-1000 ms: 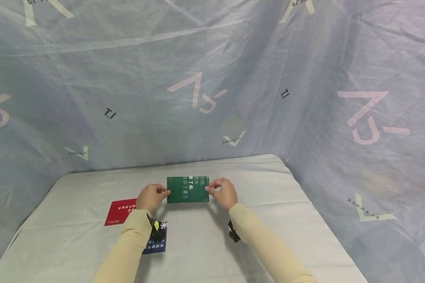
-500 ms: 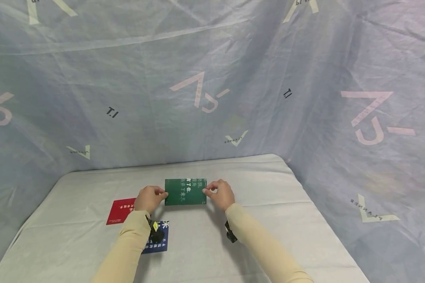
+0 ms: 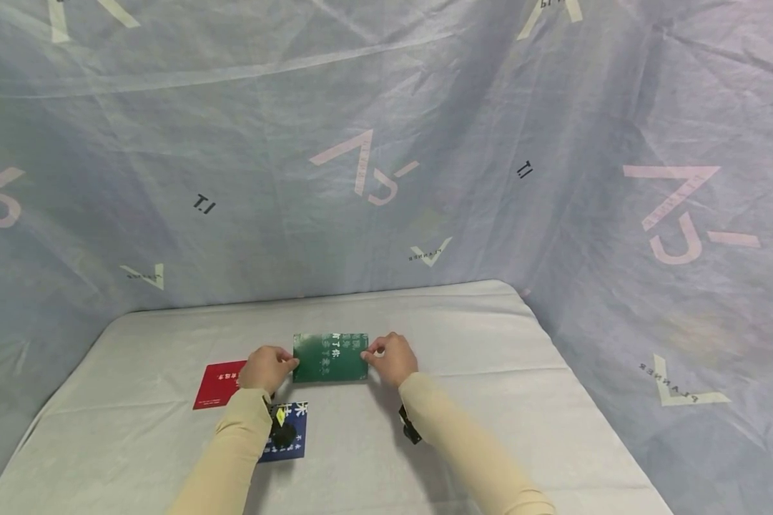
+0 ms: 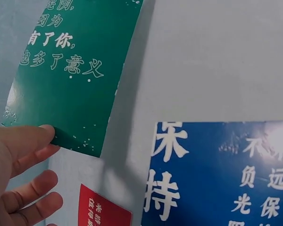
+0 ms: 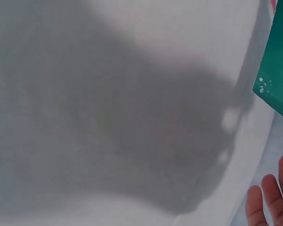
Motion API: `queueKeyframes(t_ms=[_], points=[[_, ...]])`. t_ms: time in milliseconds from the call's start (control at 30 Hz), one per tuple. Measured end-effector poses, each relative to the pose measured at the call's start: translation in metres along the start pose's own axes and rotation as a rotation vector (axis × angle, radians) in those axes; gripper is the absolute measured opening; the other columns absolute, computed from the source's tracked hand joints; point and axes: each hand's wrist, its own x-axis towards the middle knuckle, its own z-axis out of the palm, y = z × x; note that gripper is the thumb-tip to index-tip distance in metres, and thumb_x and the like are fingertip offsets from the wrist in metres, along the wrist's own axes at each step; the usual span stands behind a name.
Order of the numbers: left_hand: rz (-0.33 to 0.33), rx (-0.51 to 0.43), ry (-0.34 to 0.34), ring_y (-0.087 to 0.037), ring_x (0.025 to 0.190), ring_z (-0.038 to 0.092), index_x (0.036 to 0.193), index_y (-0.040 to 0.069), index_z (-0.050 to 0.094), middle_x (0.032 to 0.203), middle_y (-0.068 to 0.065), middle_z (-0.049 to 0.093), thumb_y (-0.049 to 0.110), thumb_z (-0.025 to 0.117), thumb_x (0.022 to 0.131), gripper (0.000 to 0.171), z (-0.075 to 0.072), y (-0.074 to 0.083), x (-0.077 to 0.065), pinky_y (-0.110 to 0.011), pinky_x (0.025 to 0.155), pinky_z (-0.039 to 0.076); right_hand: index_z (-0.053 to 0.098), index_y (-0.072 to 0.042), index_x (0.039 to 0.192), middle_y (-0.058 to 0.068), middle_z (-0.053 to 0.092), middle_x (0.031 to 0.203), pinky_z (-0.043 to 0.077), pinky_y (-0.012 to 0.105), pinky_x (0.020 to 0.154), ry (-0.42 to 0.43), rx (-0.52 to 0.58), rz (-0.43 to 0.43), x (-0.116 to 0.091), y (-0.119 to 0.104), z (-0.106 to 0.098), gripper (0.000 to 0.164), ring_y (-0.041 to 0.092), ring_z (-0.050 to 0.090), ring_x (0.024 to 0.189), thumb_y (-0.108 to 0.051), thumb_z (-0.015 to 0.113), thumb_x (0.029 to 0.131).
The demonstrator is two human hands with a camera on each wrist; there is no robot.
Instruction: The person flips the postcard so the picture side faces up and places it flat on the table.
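A green card (image 3: 330, 361) with white lettering is stretched between my two hands over the table. My left hand (image 3: 267, 370) pinches its left edge, thumb on top, as the left wrist view also shows on the green card (image 4: 80, 94). On the opposite short edge, my right hand (image 3: 394, 360) pinches with thumb and forefinger. In the right wrist view the other fingers (image 5: 272, 197) are spread apart and one corner of the green card (image 5: 276, 70) shows. The card casts a shadow on the cloth beneath it.
A red card (image 3: 217, 386) lies to the left, partly behind my left hand. Nearer to me, a blue card (image 3: 296, 433) is partly covered by my left wrist. White cloth (image 3: 489, 400) covers the table, and printed grey curtains (image 3: 264, 179) hang behind and at both sides.
Both hands have moved the green card slightly left and nearer to me, lower in the view. The grip at both edges stays. The red and blue cards lie where they were.
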Motion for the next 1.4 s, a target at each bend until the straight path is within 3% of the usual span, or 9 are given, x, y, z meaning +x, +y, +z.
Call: queueKeyframes(t_ms=[300, 700, 1000, 1400], points=[[-0.038, 0.031, 0.005, -0.025, 0.072, 0.059, 0.097, -0.002, 0.075, 0.085, -0.011, 0.071, 0.019, 0.073, 0.093, 0.021, -0.001, -0.001, -0.006, -0.040, 0.062, 0.048, 0.072, -0.015, 0.076, 0.006, 0.061, 0.095, 0.049, 0.043, 0.084, -0.021, -0.027, 0.011, 0.000, -0.006, 0.005, 0.019, 0.024, 0.057, 0.093, -0.025, 0.077, 0.091], [-0.080, 0.055, 0.002, -0.029, 0.077, 0.062, 0.095, -0.002, 0.074, 0.088, -0.015, 0.072, 0.018, 0.074, 0.092, 0.020, 0.004, -0.005, -0.005, -0.047, 0.072, 0.053, 0.070, -0.013, 0.074, 0.004, 0.057, 0.090, 0.048, 0.041, 0.079, -0.033, -0.052, 0.054, 0.000, -0.010, 0.013, 0.022, 0.023, 0.053, 0.088, -0.024, 0.078, 0.091], [-0.067, 0.113, 0.026, -0.025, 0.070, 0.061, 0.085, 0.002, 0.074, 0.082, -0.013, 0.072, 0.019, 0.077, 0.090, 0.018, 0.010, -0.012, -0.003, -0.042, 0.066, 0.051, 0.068, -0.014, 0.070, 0.005, 0.060, 0.093, 0.050, 0.044, 0.083, 0.000, -0.136, 0.055, 0.001, -0.011, 0.025, 0.026, 0.027, 0.058, 0.097, -0.027, 0.078, 0.091], [-0.031, 0.237, 0.047, -0.024, 0.061, 0.057, 0.075, 0.003, 0.071, 0.064, -0.006, 0.063, 0.016, 0.073, 0.089, 0.019, 0.015, -0.015, -0.002, -0.043, 0.061, 0.050, 0.067, -0.013, 0.069, 0.002, 0.053, 0.083, 0.049, 0.040, 0.073, 0.016, -0.270, -0.012, -0.001, -0.012, 0.033, 0.028, 0.023, 0.055, 0.085, -0.027, 0.077, 0.091]])
